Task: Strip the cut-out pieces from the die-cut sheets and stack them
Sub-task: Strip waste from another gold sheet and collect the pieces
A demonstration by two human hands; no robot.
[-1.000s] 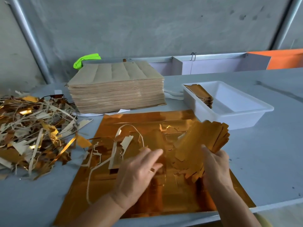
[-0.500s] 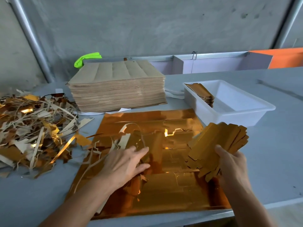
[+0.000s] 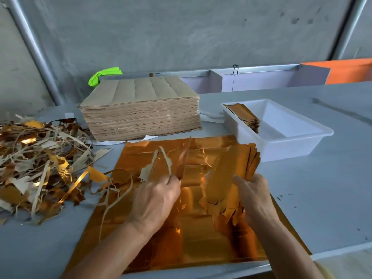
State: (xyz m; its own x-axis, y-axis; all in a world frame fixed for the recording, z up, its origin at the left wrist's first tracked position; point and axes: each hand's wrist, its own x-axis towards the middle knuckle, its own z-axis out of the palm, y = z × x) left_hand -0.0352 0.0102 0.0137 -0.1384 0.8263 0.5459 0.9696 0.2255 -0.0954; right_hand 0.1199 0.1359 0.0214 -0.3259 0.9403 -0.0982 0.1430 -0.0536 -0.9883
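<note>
A glossy gold die-cut sheet point(image 3: 193, 244) lies flat beneath both hands, its foil face up and mirroring orange light, its surface scored with cut outlines. The right hand point(image 3: 254, 195) curls round a fanned bundle of cut-out pieces point(image 3: 227, 178), long narrow gold strips with notched ends; their long axis runs from the palm up and away toward the far right, the top ends splayed. The left hand point(image 3: 156, 200) pinches a blurred gold piece point(image 3: 184, 160) that stands almost upright, with thin pale waste strips point(image 3: 161, 158) looping beside it. Beyond the right hand, a white tray point(image 3: 291, 146) holds a stack of finished pieces point(image 3: 244, 116) at its left end. Beyond the left hand sits a thick pile of brown sheets point(image 3: 141, 109); to its left, a heap of scrap trimmings point(image 3: 40, 164). All rests on a pale grey table point(image 3: 322, 198) against a grey concrete wall point(image 3: 181, 31).
</note>
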